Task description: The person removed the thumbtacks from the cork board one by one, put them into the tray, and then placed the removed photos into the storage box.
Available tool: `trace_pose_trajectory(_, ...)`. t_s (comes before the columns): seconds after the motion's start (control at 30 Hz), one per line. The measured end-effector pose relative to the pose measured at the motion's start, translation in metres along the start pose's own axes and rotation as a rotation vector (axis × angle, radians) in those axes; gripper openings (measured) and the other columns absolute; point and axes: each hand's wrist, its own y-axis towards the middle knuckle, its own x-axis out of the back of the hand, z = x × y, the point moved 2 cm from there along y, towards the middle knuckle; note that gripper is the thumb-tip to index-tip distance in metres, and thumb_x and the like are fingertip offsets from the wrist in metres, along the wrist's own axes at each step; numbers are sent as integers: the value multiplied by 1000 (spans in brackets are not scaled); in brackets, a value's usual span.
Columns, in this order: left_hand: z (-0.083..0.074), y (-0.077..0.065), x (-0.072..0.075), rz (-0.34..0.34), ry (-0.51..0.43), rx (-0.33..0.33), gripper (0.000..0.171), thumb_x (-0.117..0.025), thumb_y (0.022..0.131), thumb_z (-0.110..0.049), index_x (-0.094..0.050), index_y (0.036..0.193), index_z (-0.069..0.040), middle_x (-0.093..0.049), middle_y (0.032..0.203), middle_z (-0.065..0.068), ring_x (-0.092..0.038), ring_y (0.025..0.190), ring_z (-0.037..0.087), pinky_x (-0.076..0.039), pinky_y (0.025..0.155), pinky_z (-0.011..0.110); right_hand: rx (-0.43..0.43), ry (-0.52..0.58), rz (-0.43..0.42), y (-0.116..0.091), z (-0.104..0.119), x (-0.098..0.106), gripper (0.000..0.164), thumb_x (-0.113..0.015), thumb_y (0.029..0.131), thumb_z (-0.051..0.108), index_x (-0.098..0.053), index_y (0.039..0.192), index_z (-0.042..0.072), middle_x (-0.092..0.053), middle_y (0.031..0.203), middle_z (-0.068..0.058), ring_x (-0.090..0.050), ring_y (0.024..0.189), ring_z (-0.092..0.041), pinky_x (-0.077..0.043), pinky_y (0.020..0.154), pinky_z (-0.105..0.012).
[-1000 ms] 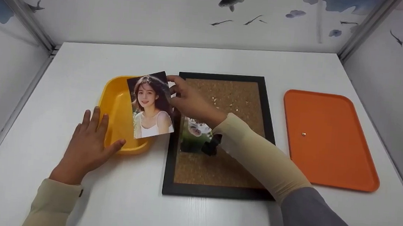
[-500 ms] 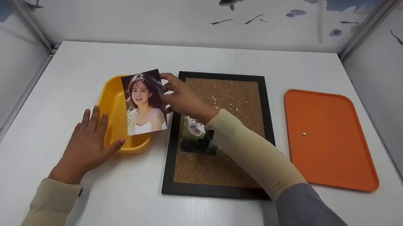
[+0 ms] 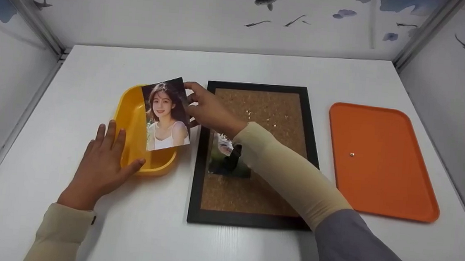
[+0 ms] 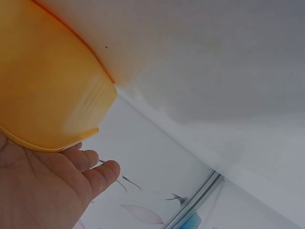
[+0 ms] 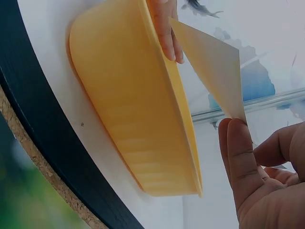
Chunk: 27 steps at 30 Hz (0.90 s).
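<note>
My right hand (image 3: 209, 108) pinches a portrait photo (image 3: 164, 121) by its right edge, above the yellow tub (image 3: 127, 147). In the right wrist view the pale back of the photo (image 5: 214, 62) shows, tilted and held between thumb and fingers (image 5: 240, 152). My left hand (image 3: 103, 164) lies with fingers spread against the tub's left rim; the left wrist view shows its palm (image 4: 43, 186) at the rim of the tub (image 4: 52, 90). Beneath my right wrist, another photo (image 3: 223, 165) lies on the cork board (image 3: 248, 196), partly hidden by the forearm.
The cork board has a black frame (image 3: 246, 220), and several small shiny bits (image 3: 274, 125) sit on its upper part. An orange tray (image 3: 386, 176) lies to the right with one small metallic piece (image 3: 351, 155) on it. Printed walls enclose the white table (image 3: 145, 231).
The photo and my right hand have shifted left and slightly up over the tub, mostly in the first half second. My left hand has stayed at the tub's rim.
</note>
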Motion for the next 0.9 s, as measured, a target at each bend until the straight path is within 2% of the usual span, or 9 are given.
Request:
trace_pose_trajectory(0.4,2,-2,-3,-4,-3,13,98,-40,95,-69,-16,155,5,2,163,25,8,148,43,-10,112,67,-36,19,8,14,-6,-10,53,-54,100,5,-36,149,17,-62,111,-13,-69,88,-27,-59,69,-38)
trace_pose_trajectory(0.63,1,1,-2,-4,-13,7,97,-44,95,-66,-17,155,5,2,163,25,7,148,45,-10,111,68,-65,5,-12,19,-5,-15,53,-59,100,10,-39,147,20,-63,111,-9,-69,87,-25,-59,68,-36)
trace_pose_trajectory(0.9,0,2,-1,3,0,11,101,-40,94,-71,-15,155,6,2,163,25,7,148,45,-11,111,68,-101,-12,4,22,-3,-26,51,-58,101,13,-39,147,23,-62,113,-6,-68,92,-21,-59,70,-33)
